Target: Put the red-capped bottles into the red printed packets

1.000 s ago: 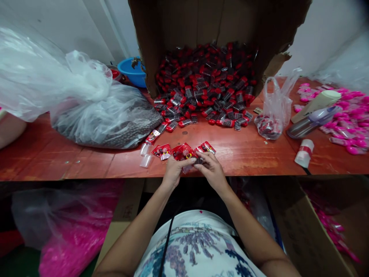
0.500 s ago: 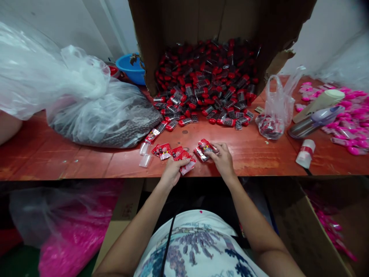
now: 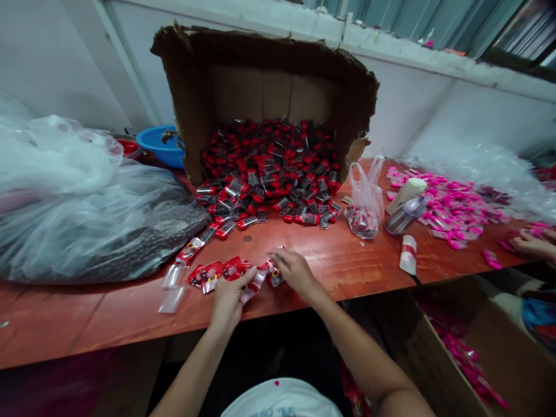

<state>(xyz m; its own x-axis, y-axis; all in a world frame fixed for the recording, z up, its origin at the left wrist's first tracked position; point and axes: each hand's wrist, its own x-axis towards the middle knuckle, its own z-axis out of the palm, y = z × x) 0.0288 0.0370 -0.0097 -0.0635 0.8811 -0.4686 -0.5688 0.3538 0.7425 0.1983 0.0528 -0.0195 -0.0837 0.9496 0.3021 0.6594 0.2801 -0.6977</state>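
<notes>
Hands (image 3: 227, 294) at packets (image 3: 257, 281), carton (image 3: 278, 91) of containers (image 3: 269, 168).

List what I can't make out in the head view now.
Head view:
Held packets: print too small, partly behind the left hand.
Right hand: blur hides its grip.
Large plastic bag: left end cut off by picture edge.
Co-worker's hand: arm cut off by right edge.

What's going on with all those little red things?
A person's left hand holds shiny red packets at the table. The right hand is by another red packet; whether it touches is unclear. Behind them, small red-and-dark pieces spill from a cardboard box. On the right, another person's hand is near pink pieces.
</notes>
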